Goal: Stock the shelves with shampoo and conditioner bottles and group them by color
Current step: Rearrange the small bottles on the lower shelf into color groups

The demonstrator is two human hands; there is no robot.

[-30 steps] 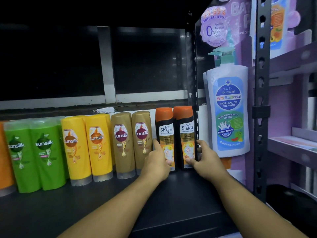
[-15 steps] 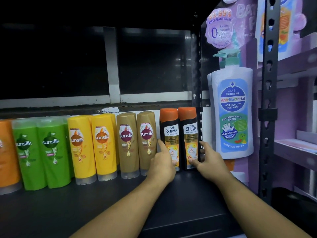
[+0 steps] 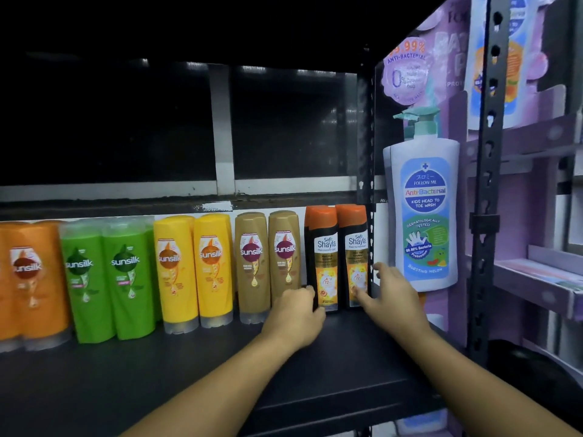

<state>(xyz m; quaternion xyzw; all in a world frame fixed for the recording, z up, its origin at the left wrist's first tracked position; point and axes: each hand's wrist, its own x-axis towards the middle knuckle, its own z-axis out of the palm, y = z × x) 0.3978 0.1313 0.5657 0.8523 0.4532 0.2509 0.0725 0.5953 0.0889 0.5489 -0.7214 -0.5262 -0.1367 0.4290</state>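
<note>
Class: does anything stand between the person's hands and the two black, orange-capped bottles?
Nothing visible does. The left hand rests against the left black bottle low on its side; the right hand touches the right black bottle low on its front.
</note>
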